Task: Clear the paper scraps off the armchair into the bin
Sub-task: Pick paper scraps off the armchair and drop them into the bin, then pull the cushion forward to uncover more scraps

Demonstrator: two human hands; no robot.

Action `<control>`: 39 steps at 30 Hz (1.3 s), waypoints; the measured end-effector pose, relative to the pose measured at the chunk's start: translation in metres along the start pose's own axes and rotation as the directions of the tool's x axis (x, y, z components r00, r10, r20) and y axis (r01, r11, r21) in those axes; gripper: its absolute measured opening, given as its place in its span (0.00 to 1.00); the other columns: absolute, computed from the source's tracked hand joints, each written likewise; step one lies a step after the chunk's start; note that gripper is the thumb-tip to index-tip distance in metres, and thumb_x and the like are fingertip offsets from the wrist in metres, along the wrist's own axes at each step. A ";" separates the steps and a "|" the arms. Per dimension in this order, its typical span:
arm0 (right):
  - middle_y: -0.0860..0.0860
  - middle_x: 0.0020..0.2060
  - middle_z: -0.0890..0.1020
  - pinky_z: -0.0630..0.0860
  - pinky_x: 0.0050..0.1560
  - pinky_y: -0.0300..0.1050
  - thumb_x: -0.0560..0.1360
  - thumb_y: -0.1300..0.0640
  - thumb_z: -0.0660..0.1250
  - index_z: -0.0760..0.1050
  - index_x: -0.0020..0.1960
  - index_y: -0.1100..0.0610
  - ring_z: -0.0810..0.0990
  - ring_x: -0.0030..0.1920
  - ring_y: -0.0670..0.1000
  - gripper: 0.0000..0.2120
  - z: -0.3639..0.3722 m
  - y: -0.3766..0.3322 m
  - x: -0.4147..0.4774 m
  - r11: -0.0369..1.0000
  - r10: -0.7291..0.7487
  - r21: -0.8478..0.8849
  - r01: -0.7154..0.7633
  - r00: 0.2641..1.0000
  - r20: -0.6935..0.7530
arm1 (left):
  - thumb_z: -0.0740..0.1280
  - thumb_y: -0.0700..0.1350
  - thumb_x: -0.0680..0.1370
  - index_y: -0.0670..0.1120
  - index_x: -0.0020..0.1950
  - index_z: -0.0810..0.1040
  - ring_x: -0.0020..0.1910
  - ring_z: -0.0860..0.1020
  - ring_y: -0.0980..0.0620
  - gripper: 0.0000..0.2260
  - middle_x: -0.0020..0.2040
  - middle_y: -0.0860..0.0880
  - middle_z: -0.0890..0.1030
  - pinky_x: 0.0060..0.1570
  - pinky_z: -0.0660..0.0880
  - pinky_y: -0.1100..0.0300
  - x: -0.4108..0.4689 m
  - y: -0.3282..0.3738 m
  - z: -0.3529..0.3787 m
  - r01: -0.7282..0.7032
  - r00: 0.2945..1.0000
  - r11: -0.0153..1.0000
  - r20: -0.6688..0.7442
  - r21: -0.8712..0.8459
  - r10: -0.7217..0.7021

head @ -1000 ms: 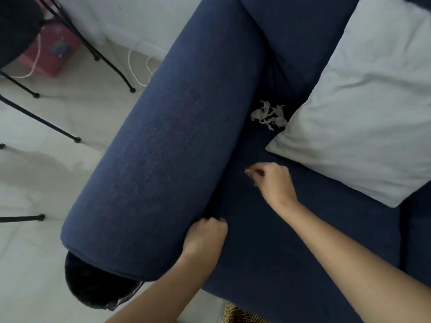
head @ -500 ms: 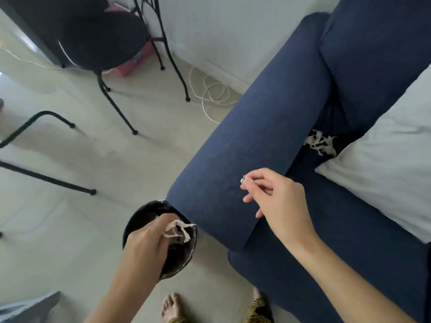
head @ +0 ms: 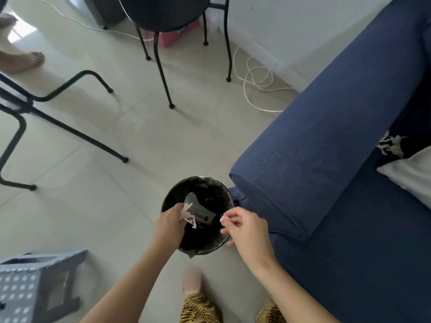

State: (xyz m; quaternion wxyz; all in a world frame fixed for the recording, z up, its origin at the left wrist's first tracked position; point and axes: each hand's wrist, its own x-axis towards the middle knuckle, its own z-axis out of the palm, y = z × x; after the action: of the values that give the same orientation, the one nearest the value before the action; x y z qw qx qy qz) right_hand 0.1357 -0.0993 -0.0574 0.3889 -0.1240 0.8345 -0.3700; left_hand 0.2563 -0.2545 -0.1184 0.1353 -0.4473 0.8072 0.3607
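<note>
A round black bin (head: 217,247) with a dark liner stands on the floor beside the blue armchair (head: 331,173). Over the bin's left rim, my left hand (head: 169,223) is shut on a bunch of white paper scraps (head: 187,215) that dangle into the opening. My right hand (head: 245,229) hovers over the right rim, pinching one tiny white scrap (head: 223,219) between thumb and forefinger. A small heap of torn paper scraps (head: 390,145) lies on the armchair seat, between the armrest and a white cushion (head: 410,176).
A black chair (head: 163,12) stands behind the bin, with black metal legs (head: 70,129) of other furniture at the left. A white cable (head: 254,80) loops along the wall. A grey dotted step stool (head: 35,283) is at lower left. Another person's bare foot (head: 21,61) shows far left.
My view has swung from the armchair seat to the floor. Both hands carried scraps from the seat to above the bin; the left arrived first, the right followed.
</note>
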 end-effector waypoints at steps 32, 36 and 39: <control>0.37 0.80 0.58 0.63 0.75 0.56 0.66 0.25 0.66 0.35 0.75 0.27 0.59 0.79 0.45 0.51 -0.082 -0.052 -0.027 0.975 -0.118 -0.138 0.174 0.933 0.340 | 0.57 0.78 0.67 0.67 0.77 0.49 0.65 0.75 0.40 0.41 0.79 0.62 0.44 0.69 0.63 0.47 -0.030 0.081 -0.108 -0.212 0.976 0.976 0.064 0.040 0.209; 0.32 0.79 0.56 0.65 0.76 0.53 0.66 0.23 0.66 0.37 0.74 0.23 0.58 0.77 0.37 0.48 -0.162 -0.048 -0.045 0.980 -0.193 -0.018 0.200 0.961 0.198 | 0.56 0.77 0.67 0.65 0.77 0.52 0.66 0.73 0.41 0.41 0.79 0.63 0.49 0.68 0.64 0.48 -0.033 0.169 -0.101 -0.357 0.934 0.934 0.029 0.015 0.356; 0.29 0.79 0.52 0.63 0.77 0.52 0.67 0.25 0.66 0.38 0.75 0.24 0.54 0.78 0.35 0.48 -0.226 -0.028 -0.052 0.981 -0.195 -0.003 0.196 0.979 0.064 | 0.57 0.75 0.69 0.64 0.77 0.53 0.75 0.63 0.53 0.39 0.78 0.64 0.51 0.67 0.62 0.57 -0.034 0.239 -0.079 -0.480 0.877 0.877 0.030 -0.018 0.480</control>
State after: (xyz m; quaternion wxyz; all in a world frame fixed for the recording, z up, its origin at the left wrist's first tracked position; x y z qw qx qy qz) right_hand 0.0006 0.0249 0.0869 0.3763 -0.2190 0.8072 -0.3986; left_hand 0.0880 -0.2075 0.0660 0.0531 -0.2278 0.8887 0.3944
